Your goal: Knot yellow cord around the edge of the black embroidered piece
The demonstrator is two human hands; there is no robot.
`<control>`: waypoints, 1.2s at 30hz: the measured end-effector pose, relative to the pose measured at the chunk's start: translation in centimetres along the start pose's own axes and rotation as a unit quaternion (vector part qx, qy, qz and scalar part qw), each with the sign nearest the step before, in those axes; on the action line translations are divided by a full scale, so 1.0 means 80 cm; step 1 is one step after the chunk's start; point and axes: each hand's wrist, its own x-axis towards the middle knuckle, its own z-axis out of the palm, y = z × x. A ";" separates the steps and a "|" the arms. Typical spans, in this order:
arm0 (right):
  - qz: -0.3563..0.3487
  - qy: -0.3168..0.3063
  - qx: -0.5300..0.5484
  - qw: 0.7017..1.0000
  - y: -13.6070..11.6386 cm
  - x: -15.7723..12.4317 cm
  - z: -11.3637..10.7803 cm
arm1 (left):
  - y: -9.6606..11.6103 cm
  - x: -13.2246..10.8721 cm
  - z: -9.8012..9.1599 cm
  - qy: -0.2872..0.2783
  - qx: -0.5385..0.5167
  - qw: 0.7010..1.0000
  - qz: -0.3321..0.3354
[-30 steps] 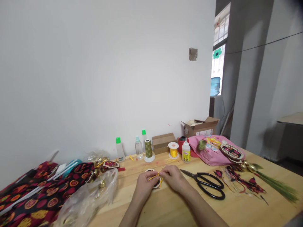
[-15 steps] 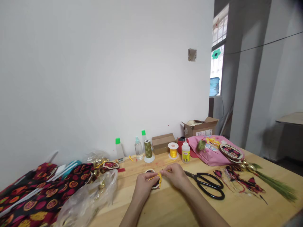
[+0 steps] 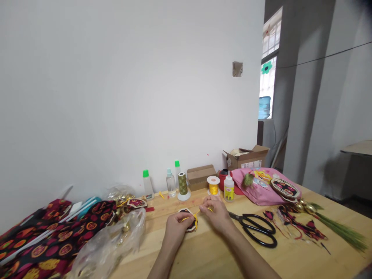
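My left hand point(image 3: 178, 228) pinches yellow cord at the edge of a dark, pale-rimmed patch point(image 3: 191, 228) lying on the wooden table. Loops of the yellow cord point(image 3: 195, 221) hang over the patch. Just to the right, my right hand point(image 3: 216, 212) has its fingers closed on the other stretch of the cord, which runs between both hands. Black-handled scissors point(image 3: 258, 229) lie beside my right wrist. Behind the hands stand a yellow cord spool point(image 3: 213, 186) and a glue bottle point(image 3: 229, 188).
Patterned fabric point(image 3: 52, 236) and a clear plastic bag point(image 3: 116, 242) cover the left side. Green thread point(image 3: 183, 184), bottles and cardboard boxes point(image 3: 202, 176) line the wall. A pink bag point(image 3: 258, 195), fabric scraps point(image 3: 302, 224) and a green tassel point(image 3: 343, 230) are at the right.
My right hand has moved slightly up and away from the left, drawing the yellow cord out between them. The left hand has stayed nearly still. The whole view has shifted slightly.
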 end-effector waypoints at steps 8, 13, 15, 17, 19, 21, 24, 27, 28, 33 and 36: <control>0.057 -0.077 0.114 0.989 -0.007 -0.006 0.013 | 0.003 -0.002 0.004 -0.067 -0.075 0.995 -0.004; 0.086 -0.051 0.156 0.983 -0.008 -0.002 0.012 | 0.004 -0.005 0.006 -0.076 -0.077 0.994 -0.019; 0.101 -0.052 0.179 0.977 -0.009 -0.002 0.011 | 0.004 -0.005 0.007 -0.076 -0.069 0.995 -0.018; 0.121 -0.059 0.194 0.972 -0.009 -0.002 0.011 | 0.004 -0.005 0.007 -0.067 -0.055 0.996 -0.027; 0.150 -0.068 0.207 0.964 -0.010 -0.003 0.011 | 0.003 -0.004 0.007 -0.052 -0.036 0.997 -0.036; 0.174 -0.080 0.227 0.955 -0.011 -0.004 0.012 | 0.004 -0.004 0.007 -0.045 -0.015 0.998 -0.034; 0.182 -0.093 0.263 0.943 -0.014 -0.006 0.012 | 0.005 -0.005 0.008 -0.046 0.008 0.999 -0.025; 0.176 -0.102 0.292 0.934 -0.019 -0.006 0.010 | 0.006 -0.006 0.008 -0.044 0.016 0.999 -0.022; 0.175 -0.102 0.298 0.933 -0.020 -0.006 0.009 | 0.006 -0.006 0.008 -0.041 0.016 0.999 -0.021; 0.179 -0.057 0.303 0.934 -0.017 -0.002 0.007 | 0.008 -0.004 0.008 -0.027 -0.019 0.999 -0.037; 0.190 -0.033 0.302 0.934 -0.013 0.000 0.009 | 0.008 -0.003 0.007 -0.018 -0.035 0.998 -0.038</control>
